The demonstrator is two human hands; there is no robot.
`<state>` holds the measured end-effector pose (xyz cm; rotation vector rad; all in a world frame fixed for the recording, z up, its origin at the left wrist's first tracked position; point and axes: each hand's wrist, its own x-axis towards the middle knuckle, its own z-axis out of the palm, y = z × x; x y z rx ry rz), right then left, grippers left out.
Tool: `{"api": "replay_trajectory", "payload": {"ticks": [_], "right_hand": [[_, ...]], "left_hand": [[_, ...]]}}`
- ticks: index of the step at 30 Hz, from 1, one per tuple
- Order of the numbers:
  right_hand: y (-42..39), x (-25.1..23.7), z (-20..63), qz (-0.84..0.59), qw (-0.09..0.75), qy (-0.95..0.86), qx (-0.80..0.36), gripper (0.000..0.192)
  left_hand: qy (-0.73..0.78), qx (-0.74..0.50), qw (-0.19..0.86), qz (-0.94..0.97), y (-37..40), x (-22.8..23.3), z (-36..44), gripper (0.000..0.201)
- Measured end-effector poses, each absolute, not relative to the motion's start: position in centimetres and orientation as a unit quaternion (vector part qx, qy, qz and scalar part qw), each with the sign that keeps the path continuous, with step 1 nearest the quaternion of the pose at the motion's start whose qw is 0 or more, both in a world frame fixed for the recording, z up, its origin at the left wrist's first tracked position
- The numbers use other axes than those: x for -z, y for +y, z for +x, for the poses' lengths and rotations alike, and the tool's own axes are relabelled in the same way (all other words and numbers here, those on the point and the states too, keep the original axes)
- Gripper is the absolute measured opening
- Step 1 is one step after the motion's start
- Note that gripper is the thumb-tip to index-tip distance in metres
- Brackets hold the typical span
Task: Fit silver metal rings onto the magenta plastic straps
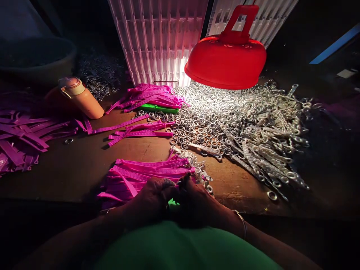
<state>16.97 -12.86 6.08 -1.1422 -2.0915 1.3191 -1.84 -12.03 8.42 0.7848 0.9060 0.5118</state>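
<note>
My left hand point(160, 193) and my right hand point(197, 200) meet at the table's near edge, fingers pinched close together. What they hold is too small and dark to name; a pale glint shows between the fingertips. Just behind them lies a stack of pink plastic strips point(152, 170), with silvery metal pieces point(201, 170) gathered at its right end. Further back, several loose pink strips point(143, 131) rest beside a broad heap of metal rings point(205, 123). Twisted metal links point(261, 157) spread over the heap's right side.
A red lamp shade point(227, 62) hangs low over the metal heap. Ribbed translucent panels point(160, 37) stand behind. An orange bottle point(84, 99) leans at left, near another pink pile point(19, 138) and a dark tub point(36, 60). A green strip point(159, 108) lies under pink ones.
</note>
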Motion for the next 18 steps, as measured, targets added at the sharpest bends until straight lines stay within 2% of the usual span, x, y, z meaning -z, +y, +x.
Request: {"api": "replay_trajectory", "payload": {"ticks": [10, 13, 18], "right_hand": [[-12.3, -8.4, 16.4, -0.386, 0.064, -0.808, -0.44, 0.028], [-12.3, -8.0, 16.5, -0.385, 0.063, -0.833, -0.392, 0.025], [-12.0, -9.7, 16.4, -0.429, 0.098, -0.867, -0.234, 0.027]], "left_hand": [[0.418, -0.235, 0.817, 0.32, -12.1, -8.7, -1.6, 0.034], [0.416, -0.243, 0.808, 0.34, -11.6, -8.9, -1.5, 0.03], [0.409, -0.273, 0.795, 0.354, -9.7, -10.4, -1.4, 0.035]]}}
